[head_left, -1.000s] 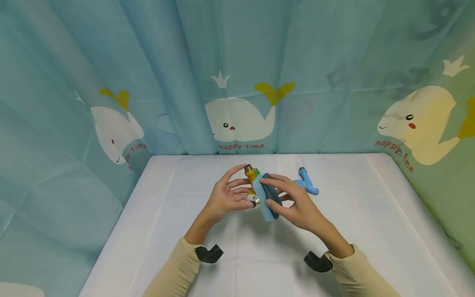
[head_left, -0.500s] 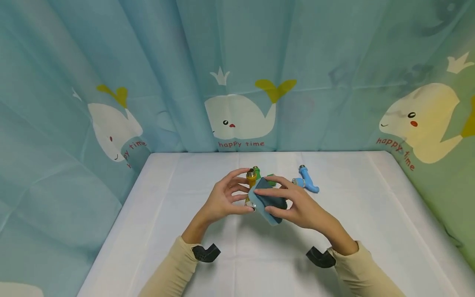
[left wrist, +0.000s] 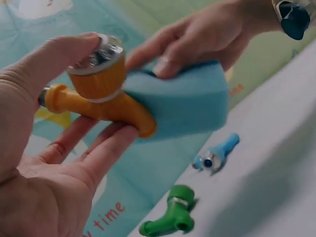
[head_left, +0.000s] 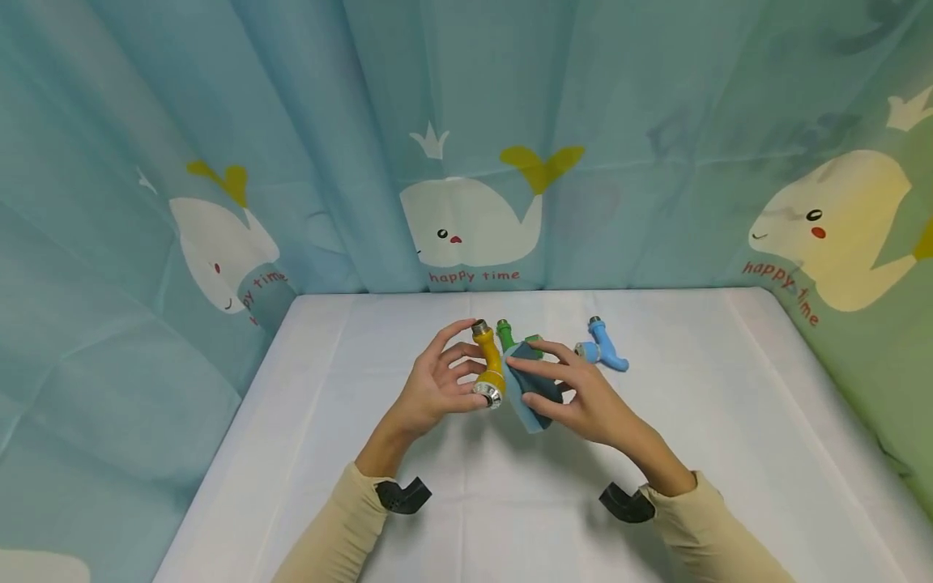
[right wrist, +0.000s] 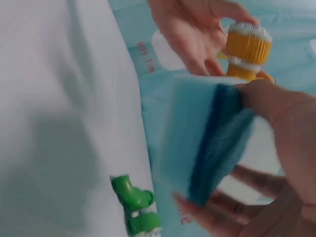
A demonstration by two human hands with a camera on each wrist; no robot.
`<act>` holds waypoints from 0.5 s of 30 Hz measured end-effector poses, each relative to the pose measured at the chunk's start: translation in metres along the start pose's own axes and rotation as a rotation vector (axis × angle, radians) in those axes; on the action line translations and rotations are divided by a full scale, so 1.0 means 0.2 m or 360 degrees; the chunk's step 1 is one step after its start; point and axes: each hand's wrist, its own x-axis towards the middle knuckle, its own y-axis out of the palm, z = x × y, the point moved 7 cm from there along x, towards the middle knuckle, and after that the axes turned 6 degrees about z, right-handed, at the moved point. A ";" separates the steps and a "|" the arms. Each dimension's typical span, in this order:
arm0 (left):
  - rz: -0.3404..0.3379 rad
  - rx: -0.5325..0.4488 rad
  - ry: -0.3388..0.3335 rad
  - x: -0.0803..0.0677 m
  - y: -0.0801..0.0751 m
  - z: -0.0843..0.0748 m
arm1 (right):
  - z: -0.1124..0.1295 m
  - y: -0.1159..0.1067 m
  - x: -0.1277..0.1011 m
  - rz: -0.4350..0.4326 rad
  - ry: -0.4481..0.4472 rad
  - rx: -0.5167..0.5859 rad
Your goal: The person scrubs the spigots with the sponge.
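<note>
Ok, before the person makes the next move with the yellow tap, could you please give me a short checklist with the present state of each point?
1. Left hand holds the yellow tap: ok.
2. Right hand grips the blue sponge: ok.
3. Sponge touching the yellow tap: cannot tell, they only overlap in the wrist views.
4. Green tap lying on the table, not held: ok.
5. Light blue tap apart from both hands: ok.

A blue-green curtain (head_left: 634, 97) printed with white whales (head_left: 474, 223) and red "happy time" lettering (head_left: 474, 277) hangs round the white-covered table (head_left: 729, 389) before me.
</note>
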 end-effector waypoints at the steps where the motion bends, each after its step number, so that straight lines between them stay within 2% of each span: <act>1: -0.0017 -0.0025 -0.0002 0.00 -0.01 0.00 | -0.01 0.00 0.00 -0.0019 0.0027 -0.0007; 6: -0.0089 -0.0042 -0.0012 -0.01 -0.02 0.02 | 0.01 -0.02 0.00 -0.0137 0.0065 0.0027; 11: -0.0159 -0.0092 0.0032 -0.01 -0.01 0.01 | 0.02 -0.01 0.01 -0.0102 0.0071 -0.0073; 15: -0.0195 -0.0094 0.0038 -0.01 -0.01 -0.01 | 0.00 -0.04 0.00 -0.0168 0.0121 -0.0117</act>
